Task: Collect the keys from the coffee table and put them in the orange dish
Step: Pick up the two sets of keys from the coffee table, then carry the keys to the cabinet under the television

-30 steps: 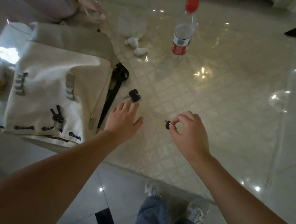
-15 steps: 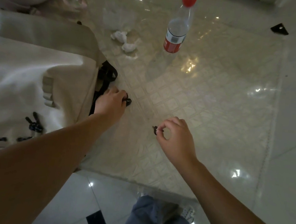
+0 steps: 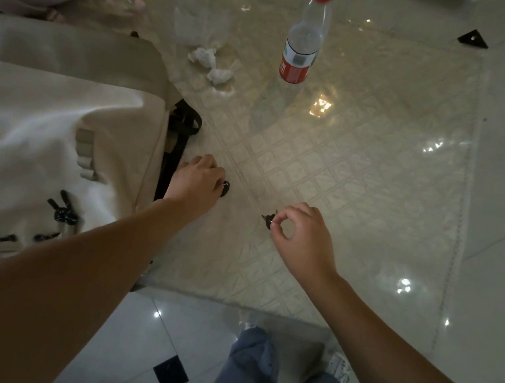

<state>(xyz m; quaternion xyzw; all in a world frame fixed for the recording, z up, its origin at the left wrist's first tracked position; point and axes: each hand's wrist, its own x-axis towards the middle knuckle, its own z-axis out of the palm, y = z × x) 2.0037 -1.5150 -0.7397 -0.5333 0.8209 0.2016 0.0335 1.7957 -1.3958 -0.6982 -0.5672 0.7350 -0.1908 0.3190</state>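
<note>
A: From the head camera, what have the hands got?

B: The right hand (image 3: pixel 305 239) is curled nearly closed, thumb and forefinger pinching a small black-headed key (image 3: pixel 268 219) just above the surface (image 3: pixel 354 176). The other fingers are loosely bent.

A: And the left?

B: The left hand (image 3: pixel 196 183) reaches down beside the cream bag (image 3: pixel 66 130), fingers curled over a second black key (image 3: pixel 225 188) that pokes out at the fingertips. The fingers are bent around it, but I cannot tell whether that key is lifted or lying on the surface.

A: Where are the two keys relative to each other?

B: Near each other, the left one closer to the bag's black strap (image 3: pixel 177 144), the right one towards the middle of the glossy, tile-patterned top.

A: Anything else there?

B: A clear bottle (image 3: pixel 302 41) with a red cap and red label stands upright farther back. Crumpled white tissues (image 3: pixel 211 64) lie to its left. The person's jeans (image 3: pixel 258 374) show at the bottom, over the white floor (image 3: pixel 138 334).
</note>
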